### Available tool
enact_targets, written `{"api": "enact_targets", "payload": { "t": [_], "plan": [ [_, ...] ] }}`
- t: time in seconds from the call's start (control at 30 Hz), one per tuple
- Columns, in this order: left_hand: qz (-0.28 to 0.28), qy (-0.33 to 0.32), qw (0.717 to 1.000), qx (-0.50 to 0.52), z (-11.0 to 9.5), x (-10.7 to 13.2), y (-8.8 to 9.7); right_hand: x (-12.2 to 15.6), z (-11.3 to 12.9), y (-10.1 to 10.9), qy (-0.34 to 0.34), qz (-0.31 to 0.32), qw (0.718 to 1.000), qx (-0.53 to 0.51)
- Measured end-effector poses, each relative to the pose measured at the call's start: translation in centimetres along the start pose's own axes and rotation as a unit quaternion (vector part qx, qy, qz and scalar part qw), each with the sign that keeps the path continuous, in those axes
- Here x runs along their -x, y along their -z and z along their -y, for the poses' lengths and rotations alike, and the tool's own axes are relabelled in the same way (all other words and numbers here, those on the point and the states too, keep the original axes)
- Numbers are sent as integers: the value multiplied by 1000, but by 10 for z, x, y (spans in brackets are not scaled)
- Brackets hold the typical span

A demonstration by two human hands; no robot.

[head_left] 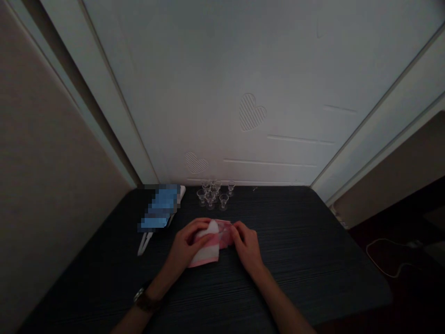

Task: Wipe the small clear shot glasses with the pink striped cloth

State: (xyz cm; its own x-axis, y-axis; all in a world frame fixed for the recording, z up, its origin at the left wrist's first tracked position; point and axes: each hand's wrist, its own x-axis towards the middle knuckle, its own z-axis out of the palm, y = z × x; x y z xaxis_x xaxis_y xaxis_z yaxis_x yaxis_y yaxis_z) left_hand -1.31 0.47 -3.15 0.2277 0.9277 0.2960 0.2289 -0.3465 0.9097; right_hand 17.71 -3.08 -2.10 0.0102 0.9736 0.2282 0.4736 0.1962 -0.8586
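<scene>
A pink and white striped cloth (pixel 212 246) lies on the dark table (pixel 313 260), partly folded. My left hand (pixel 187 243) grips its left side, fingers curled round the fabric. My right hand (pixel 247 246) pinches its right edge. A watch is on my left wrist. Both hands rest low on the table near its middle.
Several small clear glasses (pixel 213 194) stand in a cluster at the back of the table by the white panel with heart shapes. A blurred blue object (pixel 162 208) with a white strap lies at back left. A cable lies on the floor at right.
</scene>
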Motion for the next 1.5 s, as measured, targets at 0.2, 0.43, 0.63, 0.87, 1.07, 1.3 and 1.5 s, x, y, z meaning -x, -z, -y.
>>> {"api": "enact_targets", "payload": {
  "t": [0.2, 0.43, 0.63, 0.87, 1.07, 1.3, 1.5],
  "plan": [
    [-8, 3, 1000, -2, -2, -1, 0, -1, -2, -2, 7, 2, 1000, -21],
    [-25, 58, 998, 23, -4, -2, 0, 0, -1, -3, 46, -10, 998, -43],
    [-22, 49, 998, 26, -2, -2, 0, 0, -2, -2, 47, -1, 999, -25],
    [-13, 18, 1000, 11, -5, 0, 0, 0, -3, 0, 27, 14, 999, 17],
    [-25, 35, 999, -10, -8, -3, 1, 1, 0, -2, 28, 14, 998, -51],
    [-20, 56, 998, 12, -8, -3, 3, 3, 0, -2, 79, 1, 997, -6],
    [-30, 38, 999, 25, -8, -2, 2, 2, 0, 0, 64, 6, 997, 32]
  ]
}}
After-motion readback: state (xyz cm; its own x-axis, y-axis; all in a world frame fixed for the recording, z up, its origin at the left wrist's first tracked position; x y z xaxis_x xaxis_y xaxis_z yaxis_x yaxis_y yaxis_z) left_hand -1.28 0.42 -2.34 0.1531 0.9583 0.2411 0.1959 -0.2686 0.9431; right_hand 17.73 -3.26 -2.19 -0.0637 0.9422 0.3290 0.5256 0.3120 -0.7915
